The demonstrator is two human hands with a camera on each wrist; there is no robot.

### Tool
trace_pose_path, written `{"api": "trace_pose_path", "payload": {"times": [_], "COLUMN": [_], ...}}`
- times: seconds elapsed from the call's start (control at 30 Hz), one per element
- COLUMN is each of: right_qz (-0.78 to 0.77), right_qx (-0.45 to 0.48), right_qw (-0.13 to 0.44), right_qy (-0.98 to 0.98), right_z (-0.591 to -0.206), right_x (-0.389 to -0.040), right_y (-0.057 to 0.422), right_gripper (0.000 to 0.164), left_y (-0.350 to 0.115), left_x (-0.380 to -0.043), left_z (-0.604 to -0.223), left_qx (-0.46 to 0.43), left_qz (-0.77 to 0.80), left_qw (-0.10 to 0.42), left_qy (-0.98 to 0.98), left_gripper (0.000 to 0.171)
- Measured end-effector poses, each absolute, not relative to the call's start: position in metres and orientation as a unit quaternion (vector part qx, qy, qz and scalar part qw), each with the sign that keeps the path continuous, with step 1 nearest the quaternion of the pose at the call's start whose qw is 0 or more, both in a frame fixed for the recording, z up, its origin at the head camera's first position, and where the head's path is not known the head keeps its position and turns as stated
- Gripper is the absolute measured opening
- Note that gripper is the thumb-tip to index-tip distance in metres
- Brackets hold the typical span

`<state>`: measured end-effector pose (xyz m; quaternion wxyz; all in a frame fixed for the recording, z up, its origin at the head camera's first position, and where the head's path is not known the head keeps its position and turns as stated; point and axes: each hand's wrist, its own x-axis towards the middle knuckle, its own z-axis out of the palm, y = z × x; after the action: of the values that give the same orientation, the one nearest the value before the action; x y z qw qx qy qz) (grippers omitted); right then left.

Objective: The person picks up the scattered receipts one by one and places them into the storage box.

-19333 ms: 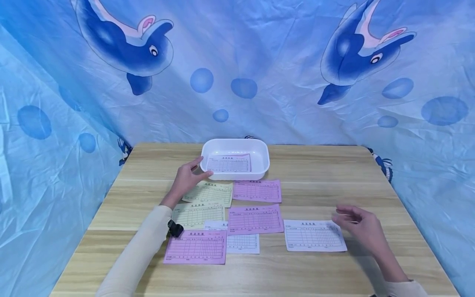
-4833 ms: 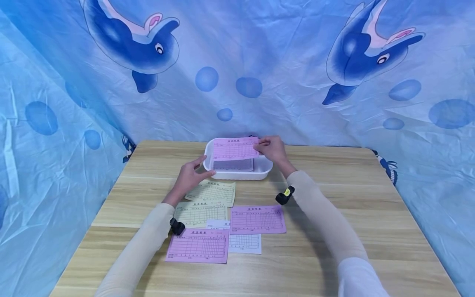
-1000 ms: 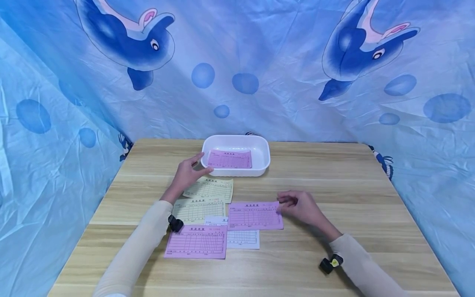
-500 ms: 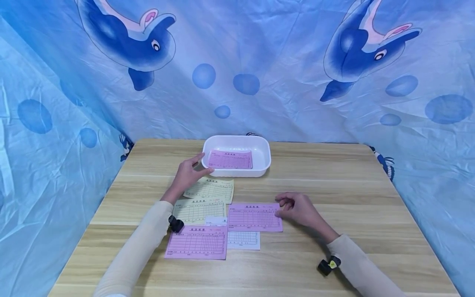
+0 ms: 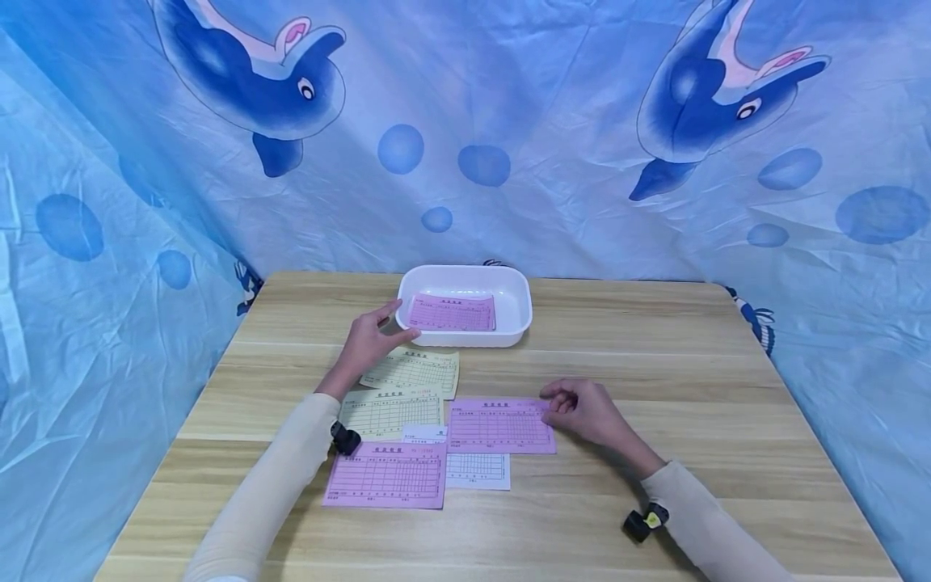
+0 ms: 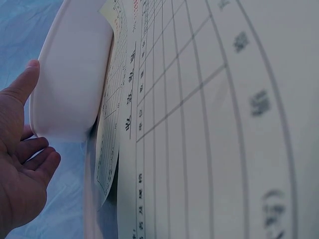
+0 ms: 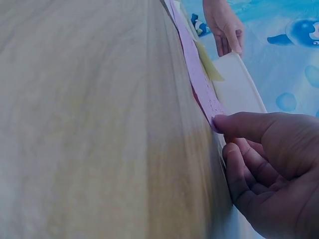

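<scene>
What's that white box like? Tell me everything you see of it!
The white box is a shallow rounded rectangle, smooth and plastic-looking, with low walls. It sits flat, open side up, near the far edge of the table. A pink slip lies inside; the left hand holds the box's left end.

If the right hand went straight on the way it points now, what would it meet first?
The right hand would first meet the pink slip, whose right edge its thumb touches. Past that, the white tray seems roughly in line, though depth is unclear.

printed characters (image 5: 498, 405) on pink slips (image 5: 502, 427), yellow slips (image 5: 393, 415) and a white slip (image 5: 478, 470), too small or blurred to read
</scene>
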<state>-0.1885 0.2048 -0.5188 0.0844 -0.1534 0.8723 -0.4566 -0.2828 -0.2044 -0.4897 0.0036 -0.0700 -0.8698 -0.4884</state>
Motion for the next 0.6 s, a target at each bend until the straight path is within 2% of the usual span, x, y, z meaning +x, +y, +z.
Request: {"api": "trace_pose_path", "payload": {"times": [0.27,0.6], "right_qz": [-0.437,-0.471], "right_qx": [-0.166,-0.147], "right_qw": [0.072,0.083], "right_qy": [0.881,0.866], "right_z": [-0.5171,-0.5140], "right_x": [-0.1888,-0.1881], "right_y": [0.2090,0.2148], "right_gripper": [0.015,0.014], "left_y": [-0.2037,-0.2038], "left_x": [-0.2837,-0.2841], "left_z": [-0.4897,-0.4903], "left_qx": [-0.070,-0.065], "left_qz": [-0.485,-0.486], "left_qw": [0.005,0.005], "left_qy": [-0.872,-0.871], "left_gripper": [0.090,0.090]}}
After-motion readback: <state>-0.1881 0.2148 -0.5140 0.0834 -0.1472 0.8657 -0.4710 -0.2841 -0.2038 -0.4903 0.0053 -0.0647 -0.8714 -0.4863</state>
